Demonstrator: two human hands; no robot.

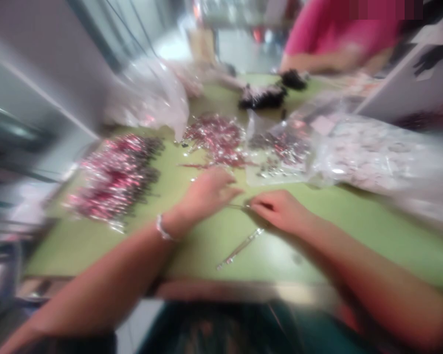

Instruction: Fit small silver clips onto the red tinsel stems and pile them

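The picture is smeared by motion. My left hand [206, 194] and my right hand [278, 209] meet over the green table [96, 241], fingertips almost touching. Both hands look pinched on a thin silvery piece [239, 206] that runs between them; I cannot make out what it is. A slim metal tool like tweezers [239, 248] lies on the table just below my right hand. A loose heap of small pink and silver parts [216, 137] lies right behind my hands.
A bigger pile of pink parts [114, 177] sits at the left, clear plastic bags [369, 152] of parts at the right, dark pieces [262, 96] farther back. Another person in a pink top [335, 34] works at the far end.
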